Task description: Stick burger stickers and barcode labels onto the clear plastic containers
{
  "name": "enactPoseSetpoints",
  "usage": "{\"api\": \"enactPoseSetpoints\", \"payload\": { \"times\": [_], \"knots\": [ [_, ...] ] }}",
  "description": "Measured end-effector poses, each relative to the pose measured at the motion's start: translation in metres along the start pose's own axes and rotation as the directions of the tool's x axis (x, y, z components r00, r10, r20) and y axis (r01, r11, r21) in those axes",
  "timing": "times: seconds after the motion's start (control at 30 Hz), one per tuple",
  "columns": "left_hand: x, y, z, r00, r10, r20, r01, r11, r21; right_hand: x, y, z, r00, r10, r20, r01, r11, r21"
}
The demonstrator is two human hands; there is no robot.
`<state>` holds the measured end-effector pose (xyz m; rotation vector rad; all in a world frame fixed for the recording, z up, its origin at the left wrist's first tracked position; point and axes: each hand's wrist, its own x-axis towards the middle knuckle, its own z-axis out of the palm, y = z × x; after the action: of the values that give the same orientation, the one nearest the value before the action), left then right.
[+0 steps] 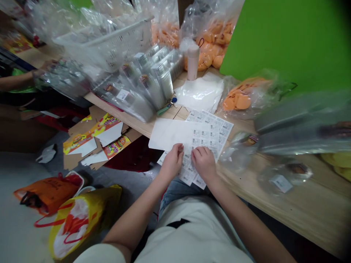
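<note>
A sheet of barcode labels (204, 136) lies over the table's front edge, its left part bare white backing (170, 134). More printed label sheets (227, 128) show beneath it, some hanging out toward my lap. My left hand (173, 160) is closed at the sheet's lower edge, thumb and forefinger pressed together. Close by on the right, my right hand (204, 162) has its fingers curled on the printed part of the same sheet. Whether a loose label is between my fingertips is too small to make out. Clear packages (279, 179) with white labels lie to the right.
Stacked clear plastic boxes (131, 98) and a white basket (120, 44) stand at left, near a co-worker's arm (19, 81). Behind are a pale bottle (193, 63) and bags of orange pieces (238, 98). Flattened cartons (95, 140) and a yellow bag (104, 204) sit lower left.
</note>
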<state>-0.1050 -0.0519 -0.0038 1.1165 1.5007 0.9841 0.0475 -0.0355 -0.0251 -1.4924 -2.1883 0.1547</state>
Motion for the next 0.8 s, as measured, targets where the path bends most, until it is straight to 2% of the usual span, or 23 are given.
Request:
{"api": "enactPoseSetpoints", "payload": {
  "times": [0.1, 0.17, 0.27, 0.3, 0.33, 0.37, 0.4, 0.47, 0.5, 0.53, 0.57, 0.63, 0.7, 0.73, 0.8],
  "knots": [
    [-0.002, 0.015, 0.002, 0.998, -0.058, 0.015, 0.058, 0.998, -0.031, -0.005, 0.012, -0.023, 0.971, 0.151, -0.186, -0.142, 0.988, 0.062],
    [-0.003, 0.029, 0.006, 0.981, -0.122, 0.152, 0.140, 0.984, -0.111, -0.016, 0.021, -0.044, 0.962, 0.132, -0.239, -0.111, 0.989, 0.098],
    [-0.004, 0.048, 0.020, 0.894, -0.209, 0.395, 0.336, 0.898, -0.284, -0.039, 0.026, -0.070, 0.987, -0.089, -0.135, 0.108, 0.984, 0.142],
    [-0.005, 0.052, 0.026, 0.879, -0.215, 0.426, 0.370, 0.871, -0.324, -0.046, 0.026, -0.076, 0.989, -0.095, -0.113, 0.116, 0.973, 0.199],
    [-0.007, 0.054, 0.034, 0.878, -0.213, 0.429, 0.380, 0.855, -0.353, -0.052, 0.024, -0.081, 0.993, -0.027, -0.113, 0.059, 0.956, 0.287],
    [-0.010, 0.056, 0.042, 0.887, -0.207, 0.412, 0.372, 0.850, -0.374, -0.056, 0.023, -0.085, 0.990, 0.096, -0.107, -0.045, 0.912, 0.407],
    [-0.014, 0.056, 0.051, 0.896, -0.203, 0.396, 0.362, 0.850, -0.383, -0.059, 0.023, -0.088, 0.966, 0.249, -0.074, -0.171, 0.823, 0.541],
    [-0.021, 0.056, 0.070, 0.901, -0.188, 0.392, 0.338, 0.870, -0.358, -0.062, 0.028, -0.094, 0.854, 0.515, 0.072, -0.392, 0.547, 0.740],
    [-0.024, 0.056, 0.079, 0.905, -0.165, 0.391, 0.303, 0.897, -0.321, -0.063, 0.033, -0.097, 0.789, 0.598, 0.140, -0.460, 0.423, 0.781],
    [-0.025, 0.057, 0.087, 0.914, -0.127, 0.387, 0.244, 0.931, -0.271, -0.065, 0.040, -0.100, 0.734, 0.655, 0.180, -0.500, 0.343, 0.795],
    [-0.025, 0.059, 0.095, 0.922, -0.072, 0.380, 0.166, 0.961, -0.220, -0.066, 0.048, -0.103, 0.687, 0.704, 0.179, -0.521, 0.305, 0.797],
    [-0.017, 0.062, 0.109, 0.920, 0.073, 0.385, -0.018, 0.989, -0.146, -0.067, 0.068, -0.107, 0.593, 0.799, 0.102, -0.518, 0.281, 0.808],
    [-0.005, 0.063, 0.120, 0.873, 0.205, 0.443, -0.166, 0.978, -0.124, -0.065, 0.084, -0.107, 0.508, 0.860, 0.054, -0.497, 0.241, 0.834],
    [0.001, 0.062, 0.125, 0.843, 0.244, 0.480, -0.206, 0.970, -0.130, -0.063, 0.090, -0.105, 0.483, 0.874, 0.058, -0.490, 0.215, 0.845],
    [0.010, 0.058, 0.132, 0.814, 0.247, 0.526, -0.209, 0.969, -0.131, -0.058, 0.096, -0.099, 0.485, 0.869, 0.095, -0.487, 0.178, 0.855]
  ]
}}
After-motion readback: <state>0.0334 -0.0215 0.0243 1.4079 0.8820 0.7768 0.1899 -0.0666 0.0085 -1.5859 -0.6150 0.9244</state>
